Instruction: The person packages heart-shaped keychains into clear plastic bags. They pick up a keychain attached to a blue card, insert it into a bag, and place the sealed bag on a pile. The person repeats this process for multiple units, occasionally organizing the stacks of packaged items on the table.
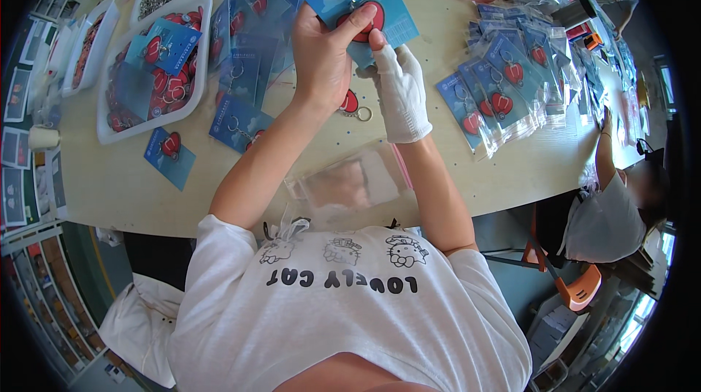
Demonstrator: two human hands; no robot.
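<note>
Card [394, 1], blue, held above table [456, 180]: left grip [326, 56] pinching it, thumb across its red keyring [365, 32]; gloved right grip [399, 89] grasping its lower edge. Loose keyring [351, 103] between both wrists.

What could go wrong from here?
The left grip has its thumb over the red charm on the blue card; if that hold loosens, the charm might shift or the card drop. A loose red keyring lies on the table between the wrists, so it could get knocked. The overlapping bagged cards on the right could slide if brushed.
</note>
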